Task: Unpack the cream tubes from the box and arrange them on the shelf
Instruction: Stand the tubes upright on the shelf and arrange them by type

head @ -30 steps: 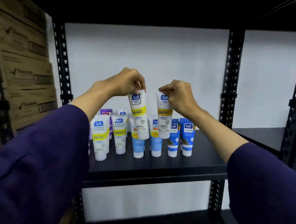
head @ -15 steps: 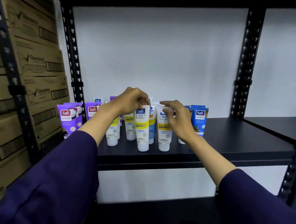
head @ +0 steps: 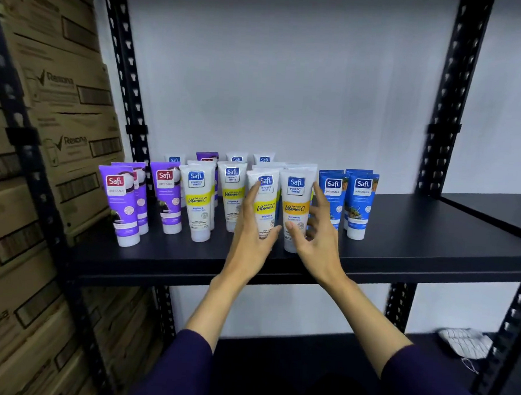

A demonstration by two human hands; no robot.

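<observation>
On the black shelf [head: 401, 250], seen from your head camera, cream tubes stand upright on their caps: purple ones [head: 123, 202] left, white-and-yellow ones centre, blue ones [head: 358, 202] right. Your left hand [head: 251, 236] rests straight fingers against one yellow-banded tube [head: 265, 197], its grip wide. Your right hand [head: 317, 239], fingers spread and loosely bent, grip wide, flanks the neighbouring tube [head: 295, 205]. Cardboard boxes [head: 45, 125] stack at left.

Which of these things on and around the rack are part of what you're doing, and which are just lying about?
Part of the job:
- two white Vitamin C tubes between the left hand and right hand
- purple tubes, blue tubes
- black shelf

Just lying about:
- cardboard cartons beside the rack
- white cloth on the lower shelf
</observation>
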